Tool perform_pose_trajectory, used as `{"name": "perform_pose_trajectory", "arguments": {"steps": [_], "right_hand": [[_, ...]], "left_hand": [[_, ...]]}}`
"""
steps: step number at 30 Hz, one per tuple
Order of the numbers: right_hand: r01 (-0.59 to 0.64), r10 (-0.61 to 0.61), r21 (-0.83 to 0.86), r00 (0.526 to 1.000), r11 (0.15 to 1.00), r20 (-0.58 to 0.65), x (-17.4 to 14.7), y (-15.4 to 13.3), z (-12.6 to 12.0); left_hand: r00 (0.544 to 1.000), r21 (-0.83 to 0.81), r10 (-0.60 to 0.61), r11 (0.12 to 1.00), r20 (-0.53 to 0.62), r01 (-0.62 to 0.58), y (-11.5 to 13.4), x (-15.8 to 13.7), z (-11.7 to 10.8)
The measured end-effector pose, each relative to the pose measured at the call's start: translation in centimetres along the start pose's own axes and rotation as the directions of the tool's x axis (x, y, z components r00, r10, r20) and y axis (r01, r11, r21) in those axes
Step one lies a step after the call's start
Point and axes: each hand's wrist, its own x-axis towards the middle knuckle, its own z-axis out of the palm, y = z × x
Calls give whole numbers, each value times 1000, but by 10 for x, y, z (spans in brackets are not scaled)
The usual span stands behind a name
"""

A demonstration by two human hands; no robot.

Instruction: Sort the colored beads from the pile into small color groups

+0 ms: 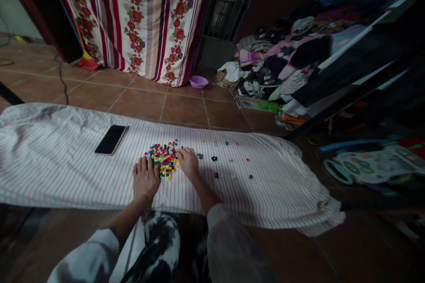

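A pile of small multicoloured beads or cubes (pixel 166 158) lies on the striped cloth (pixel 83 177) in front of me. My left hand (pixel 146 177) rests flat at the pile's left edge, fingers stretched out. At the right edge of the pile is my right hand (pixel 188 162), its fingers pinched together; whatever is between the fingertips is too small to make out. Right of it, little pieces sit in separate spots by colour: a grey group (pixel 199 156), a black group (pixel 214 158), a dark blue group (pixel 217 175) and single red, green, orange and brown ones.
A smartphone (pixel 111 139) lies left of the pile. Beyond the cloth-covered surface are a tiled floor, a floral curtain (pixel 136 17), a purple basin (pixel 198 82) and a broom (pixel 88 61). Heaped clothes (pixel 282 57) fill the back right.
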Motion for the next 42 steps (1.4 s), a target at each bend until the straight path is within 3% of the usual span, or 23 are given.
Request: {"name": "perform_pose_trajectory", "arguments": {"steps": [7, 17, 28, 42], "right_hand": [[28, -24, -40, 995, 999, 93, 10, -21, 13], [10, 4, -90, 988, 996, 156, 24, -28, 17], [-103, 152, -188, 952, 977, 266, 37, -43, 8], [-39, 96, -224, 964, 974, 247, 37, -47, 7]], "left_hand": [[1000, 4, 15, 1000, -3, -15, -1, -1, 3], [1000, 6, 0, 1000, 16, 0, 0, 0, 3], [1000, 49, 20, 999, -9, -20, -1, -1, 4], [1000, 51, 18, 999, -6, -18, -1, 0, 5]]}}
